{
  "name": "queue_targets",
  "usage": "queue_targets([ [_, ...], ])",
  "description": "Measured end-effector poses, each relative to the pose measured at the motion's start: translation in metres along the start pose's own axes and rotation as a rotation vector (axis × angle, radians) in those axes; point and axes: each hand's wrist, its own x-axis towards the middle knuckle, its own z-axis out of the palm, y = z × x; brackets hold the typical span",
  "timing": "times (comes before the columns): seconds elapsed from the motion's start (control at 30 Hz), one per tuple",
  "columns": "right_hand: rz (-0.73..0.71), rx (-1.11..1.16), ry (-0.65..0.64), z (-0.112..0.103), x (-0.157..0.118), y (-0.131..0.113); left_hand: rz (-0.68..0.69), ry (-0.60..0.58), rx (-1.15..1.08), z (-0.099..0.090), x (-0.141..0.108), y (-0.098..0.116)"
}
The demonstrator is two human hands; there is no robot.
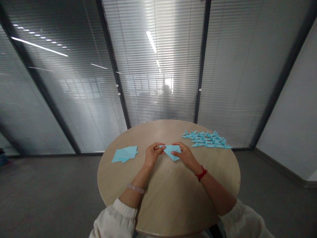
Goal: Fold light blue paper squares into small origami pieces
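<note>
On table [168,201], between hands [151,156] [187,156], folded blue paper [170,150]

One head-worn view, forward and down!
The counter [170,198] is overlooked closely from its near edge; the left hand [151,154] and right hand [187,156] are caught near centre, and the blinds [228,76] are faced beyond.

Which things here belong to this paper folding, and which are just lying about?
Likely the job's:
folded blue paper, in the left hand and right hand
flat blue sheets
folded blue figures
round table

Apparently incidental:
red bracelet
pale bangle
window blinds
</note>
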Motion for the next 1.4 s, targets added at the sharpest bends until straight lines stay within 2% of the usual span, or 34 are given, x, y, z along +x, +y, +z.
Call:
queue_targets([
  [0.6,-0.007,-0.031,-0.003,-0.0031,0.0001,-0.0003,-0.085,0.066,-0.145,-0.0057,-0.0005,-0.0014],
  [0.83,0.000,-0.031,-0.003,-0.0041,0.0005,0.0010,-0.075,0.081,-0.136,-0.0073,-0.0002,-0.0010],
  [1.1,-0.009,0.013,-0.021,-0.0032,-0.0007,-0.0044,-0.034,0.158,-0.169,-0.0038,-0.0028,0.0016],
  [1.2,-0.013,-0.007,-0.005,-0.0039,-0.0002,-0.0037,-0.077,0.115,-0.189,-0.0031,-0.0026,-0.0008],
  [1.4,-0.025,-0.005,0.006,-0.0024,-0.0008,-0.0036,-0.164,-0.074,-0.086,0.0004,-0.0045,-0.0052],
])
